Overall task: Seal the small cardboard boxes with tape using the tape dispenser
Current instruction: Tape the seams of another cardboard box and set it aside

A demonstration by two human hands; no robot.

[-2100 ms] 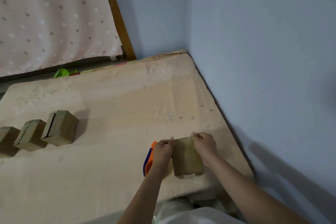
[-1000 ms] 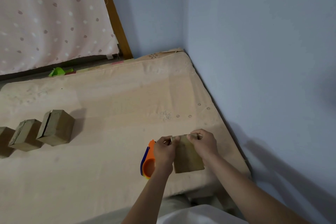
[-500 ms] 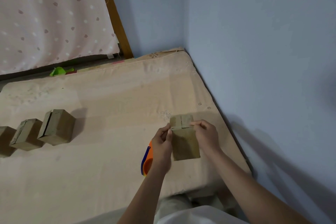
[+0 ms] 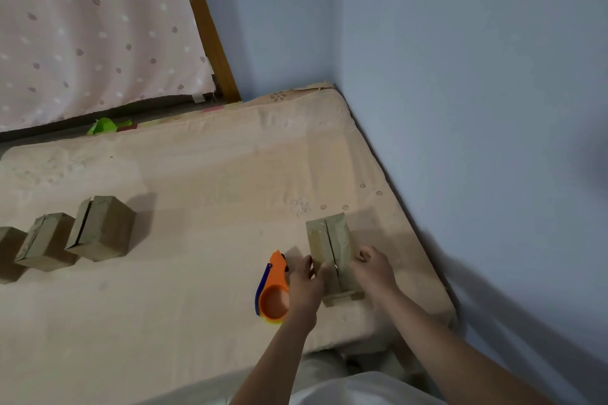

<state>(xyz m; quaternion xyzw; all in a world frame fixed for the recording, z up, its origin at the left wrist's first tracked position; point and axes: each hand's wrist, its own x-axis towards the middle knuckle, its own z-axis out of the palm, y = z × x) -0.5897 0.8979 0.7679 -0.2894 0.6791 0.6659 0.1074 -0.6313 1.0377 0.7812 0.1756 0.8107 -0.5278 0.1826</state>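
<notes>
A small cardboard box (image 4: 332, 245) lies on the mattress (image 4: 204, 174) near its right edge, its flap seam facing up. My left hand (image 4: 306, 283) grips the box's left side and my right hand (image 4: 373, 268) holds its right side. An orange and blue tape dispenser (image 4: 273, 293) rests on the mattress just left of my left hand, not held. Three more small cardboard boxes stand in a row at the far left: one with a slit seam (image 4: 102, 232), a second (image 4: 44, 245), and a third (image 4: 8, 251) cut by the frame edge.
A blue wall (image 4: 460, 108) runs close along the mattress's right edge. At the back, a dotted pink fabric panel (image 4: 92, 26) leans in a wooden frame (image 4: 210, 29). A green scrap (image 4: 105, 125) lies behind the mattress.
The box was tipped away from me, from held upright to lying with its seam side up. Both hands slid down to its sides. The dispenser stayed put.
</notes>
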